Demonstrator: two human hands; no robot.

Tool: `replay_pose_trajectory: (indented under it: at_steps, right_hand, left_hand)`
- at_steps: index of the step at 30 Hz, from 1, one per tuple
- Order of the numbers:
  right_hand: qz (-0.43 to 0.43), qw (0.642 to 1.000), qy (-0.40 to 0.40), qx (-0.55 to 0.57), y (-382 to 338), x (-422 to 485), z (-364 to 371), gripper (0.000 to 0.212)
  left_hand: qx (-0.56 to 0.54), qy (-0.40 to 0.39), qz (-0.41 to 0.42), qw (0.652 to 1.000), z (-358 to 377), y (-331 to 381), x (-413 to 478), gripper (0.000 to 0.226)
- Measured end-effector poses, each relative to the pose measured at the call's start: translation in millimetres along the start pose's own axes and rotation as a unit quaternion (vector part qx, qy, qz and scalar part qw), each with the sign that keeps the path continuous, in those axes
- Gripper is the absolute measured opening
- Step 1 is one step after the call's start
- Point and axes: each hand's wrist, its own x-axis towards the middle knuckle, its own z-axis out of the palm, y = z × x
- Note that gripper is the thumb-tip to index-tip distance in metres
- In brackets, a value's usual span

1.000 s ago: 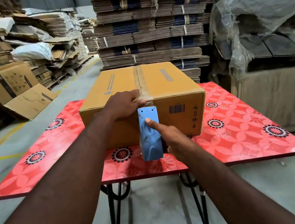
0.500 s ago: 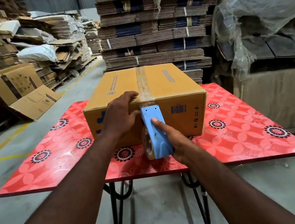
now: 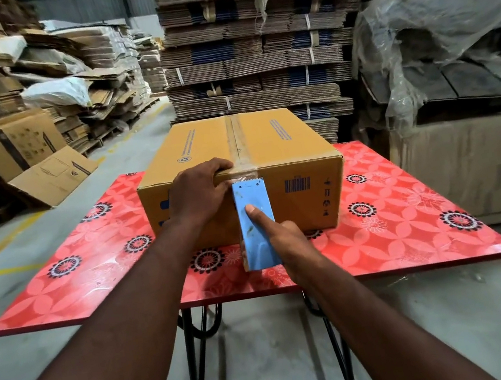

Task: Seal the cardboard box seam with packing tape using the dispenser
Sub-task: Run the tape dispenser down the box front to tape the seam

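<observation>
The cardboard box [image 3: 267, 140] sits in the middle of the red flowered worktop [image 3: 414, 228], its near face toward the person. A strip of clear tape [image 3: 236, 139] already lies along the top seam and bends over the near top edge. The box looks stiff at its edges and corners but probably gives a little across the flaps, so pressure is best kept close to the edge. Empty or full cannot be told, so its weight is a guess; it might slide on the glossy top if it is not braced.

The blue tape dispenser [image 3: 255, 222] stands upright against the near face just below the edge, its toothed blade at the top where the tape ends. It looks like hard, light plastic, best held around its lower body.

The right hand [image 3: 288, 243] is closed around the dispenser's lower part, forefinger stretched flat along its back. The left hand [image 3: 199, 191] is open, palm flat on the near face, fingers curled over the top edge beside the tape.
</observation>
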Motion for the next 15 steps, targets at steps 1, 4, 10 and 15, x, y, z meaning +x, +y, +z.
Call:
replay_pose_trajectory:
  at_steps: [1,4,10,15]
  right_hand:
    - [-0.006,1.0,0.013,-0.004,-0.8,-2.6,0.0,0.068]
    - [-0.025,0.998,0.056,-0.002,2.3,-9.6,0.4,0.072]
    - [-0.047,0.992,0.116,-0.025,16.9,-15.2,8.1,0.067]
    - [-0.047,0.987,0.138,-0.066,29.2,-21.7,8.9,0.078]
  left_hand:
    - [-0.001,0.001,0.002,1.0,0.6,-0.1,-0.5,0.034]
    - [-0.008,0.008,0.006,1.0,2.7,1.5,-0.6,0.032]
    - [0.0,0.022,0.004,1.0,9.9,2.5,-0.5,0.031]
    - [0.003,0.025,-0.001,1.0,10.2,5.0,-0.4,0.032]
